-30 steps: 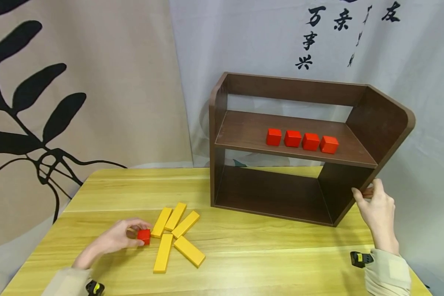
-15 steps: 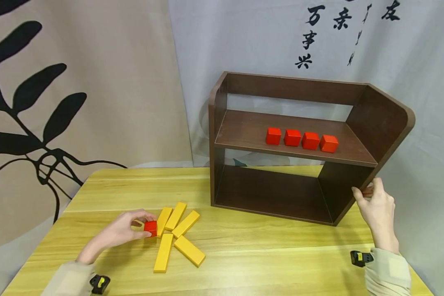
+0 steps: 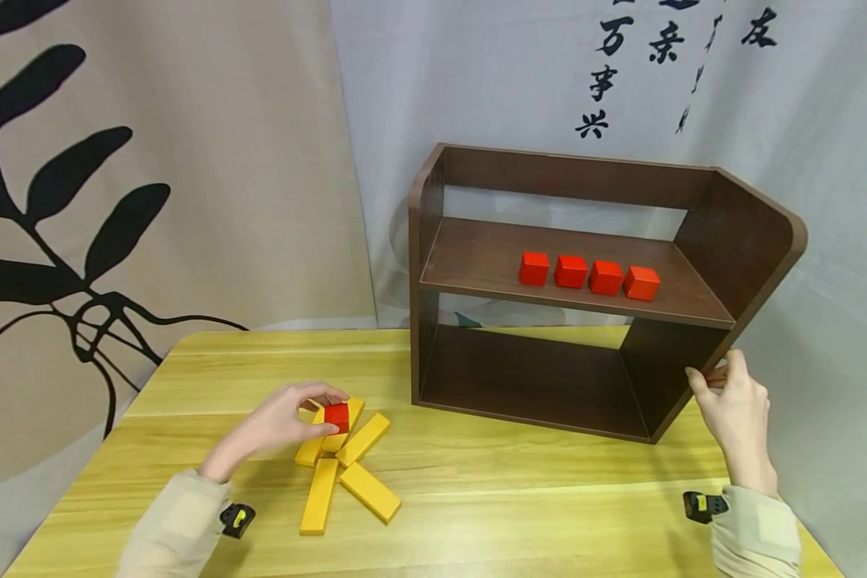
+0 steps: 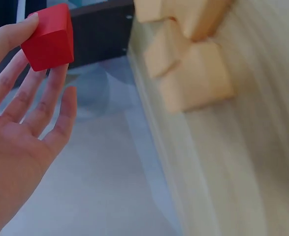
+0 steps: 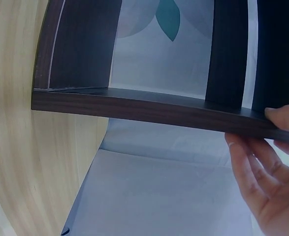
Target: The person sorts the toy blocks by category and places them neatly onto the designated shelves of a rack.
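My left hand [image 3: 282, 421] pinches a red cube [image 3: 337, 417] between thumb and fingertips, raised over the yellow blocks. In the left wrist view the same red cube [image 4: 50, 39] sits at the tips of the thumb and fingers, apart from the table. Beneath and beside it several flat yellow blocks [image 3: 370, 491] lie fanned out on the table, two of them partly covered by the hand and cube. My right hand [image 3: 737, 417] grips the right side panel of a dark brown shelf [image 3: 535, 369]; in the right wrist view thumb and fingers [image 5: 242, 162] straddle the panel's edge.
On the shelf's upper board stands a row of several red cubes [image 3: 571, 271]. The shelf rests toward the back right of the light wooden table [image 3: 513, 514]. Behind it hang cloth backdrops [image 3: 260, 160] with leaf drawings and black characters.
My left hand has lifted the red cube off the table and carried it right and away from me, over the yellow blocks. The right hand stays on the shelf panel.
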{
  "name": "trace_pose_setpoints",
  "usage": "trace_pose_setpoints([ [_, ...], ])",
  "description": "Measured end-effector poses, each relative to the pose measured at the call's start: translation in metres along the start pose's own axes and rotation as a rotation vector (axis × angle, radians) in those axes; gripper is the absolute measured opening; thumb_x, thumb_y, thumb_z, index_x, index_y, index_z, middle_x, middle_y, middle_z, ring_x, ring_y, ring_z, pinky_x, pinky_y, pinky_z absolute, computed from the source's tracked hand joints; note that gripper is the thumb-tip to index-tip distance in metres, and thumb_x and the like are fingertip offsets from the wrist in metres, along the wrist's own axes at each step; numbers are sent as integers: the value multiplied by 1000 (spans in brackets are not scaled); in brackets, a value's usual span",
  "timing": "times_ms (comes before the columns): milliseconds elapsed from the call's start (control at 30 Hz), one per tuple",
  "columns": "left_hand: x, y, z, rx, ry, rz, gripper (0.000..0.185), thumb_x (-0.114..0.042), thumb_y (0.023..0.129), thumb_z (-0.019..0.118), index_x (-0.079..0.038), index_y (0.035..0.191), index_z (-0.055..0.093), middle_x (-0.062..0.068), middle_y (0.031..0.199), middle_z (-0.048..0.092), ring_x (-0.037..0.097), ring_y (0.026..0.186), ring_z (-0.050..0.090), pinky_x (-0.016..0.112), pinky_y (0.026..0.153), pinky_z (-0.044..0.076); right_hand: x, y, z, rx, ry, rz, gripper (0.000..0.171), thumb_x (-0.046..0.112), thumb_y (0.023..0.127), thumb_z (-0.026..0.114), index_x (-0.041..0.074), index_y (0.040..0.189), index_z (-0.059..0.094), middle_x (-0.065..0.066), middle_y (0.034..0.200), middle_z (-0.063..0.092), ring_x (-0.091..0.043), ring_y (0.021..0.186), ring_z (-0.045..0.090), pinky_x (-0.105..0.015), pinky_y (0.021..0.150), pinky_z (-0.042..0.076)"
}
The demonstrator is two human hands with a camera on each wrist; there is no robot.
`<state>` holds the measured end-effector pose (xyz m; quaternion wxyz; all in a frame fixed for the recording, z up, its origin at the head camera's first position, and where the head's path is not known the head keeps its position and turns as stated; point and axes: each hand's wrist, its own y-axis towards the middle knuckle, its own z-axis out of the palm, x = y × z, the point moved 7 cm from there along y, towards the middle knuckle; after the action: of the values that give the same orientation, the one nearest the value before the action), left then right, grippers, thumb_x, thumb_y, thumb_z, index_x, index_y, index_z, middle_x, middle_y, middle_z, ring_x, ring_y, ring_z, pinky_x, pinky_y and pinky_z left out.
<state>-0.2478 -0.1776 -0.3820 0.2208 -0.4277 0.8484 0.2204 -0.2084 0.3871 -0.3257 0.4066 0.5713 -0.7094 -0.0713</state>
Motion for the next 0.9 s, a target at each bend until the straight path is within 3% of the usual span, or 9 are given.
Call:
trace_pose_setpoints([
  [233, -27, 28, -2, -39, 23, 94, 40, -15, 79, 75, -6, 116, 64, 5, 111, 69, 17, 94, 64, 36, 85, 55, -1, 0, 0, -5, 3, 5, 26, 14, 86, 63, -4, 97, 47, -32, 87, 65, -53, 78, 60, -58, 63, 40],
  [567, -79, 70, -12, -109, 0, 225, 39, -12, 78, 76, -7, 116, 65, 4, 114, 69, 17, 95, 62, 35, 86, 54, -2, 0, 0, -1, -1, 17, 27, 14, 86, 63, -4, 98, 47, -33, 89, 66, -54, 81, 59, -59, 66, 40],
  [900, -126, 94, -23, -226, -9, 408, 38, -9, 78, 76, -5, 115, 66, 7, 109, 70, 18, 94, 64, 33, 81, 56, -2, 1, 1, 1, 5, 20, 26, 14, 87, 62, -3, 99, 47, -32, 90, 66, -54, 82, 59, -60, 67, 40],
])
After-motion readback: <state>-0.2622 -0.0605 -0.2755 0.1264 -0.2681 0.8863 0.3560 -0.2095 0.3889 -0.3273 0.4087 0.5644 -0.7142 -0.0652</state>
